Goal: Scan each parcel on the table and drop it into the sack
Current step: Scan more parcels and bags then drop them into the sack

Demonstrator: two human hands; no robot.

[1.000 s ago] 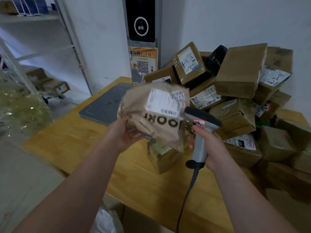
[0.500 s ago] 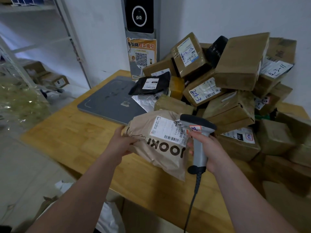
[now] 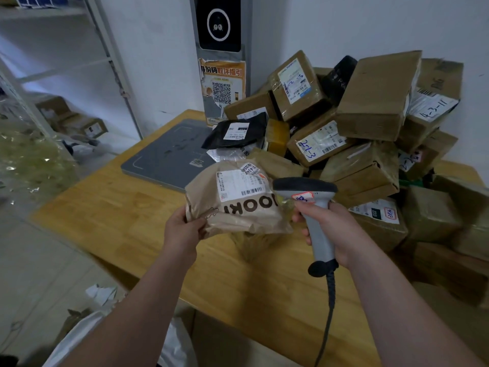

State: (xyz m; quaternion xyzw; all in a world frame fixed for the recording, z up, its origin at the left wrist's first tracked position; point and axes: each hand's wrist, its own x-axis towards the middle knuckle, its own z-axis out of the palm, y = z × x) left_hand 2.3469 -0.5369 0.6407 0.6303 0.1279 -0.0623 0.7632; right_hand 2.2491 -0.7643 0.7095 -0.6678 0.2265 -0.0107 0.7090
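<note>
My left hand [image 3: 182, 231] grips the left edge of a brown paper parcel bag [image 3: 238, 205] and holds it above the wooden table [image 3: 111, 210], white label facing up. My right hand [image 3: 333, 231] grips the handle of a grey barcode scanner [image 3: 315, 207]; its dark head sits just right of the bag's label. A heap of several brown cardboard parcels [image 3: 365, 144] and a black mailer [image 3: 235, 131] covers the table's right and back. The white sack [image 3: 79, 337] shows at the bottom left, below the table edge, partly hidden by my left arm.
A flat grey scale pad [image 3: 164, 154] lies at the table's back left. A pillar with a QR poster [image 3: 222, 86] stands behind it. Metal shelving [image 3: 105, 56] with boxes and a clear plastic bag [image 3: 29, 165] are on the left. The scanner's cable [image 3: 328, 313] hangs over the table's front.
My left hand lowered the paper bag from in front of the pile toward the table, then levelled it with the label up. The scanner stayed beside the label.
</note>
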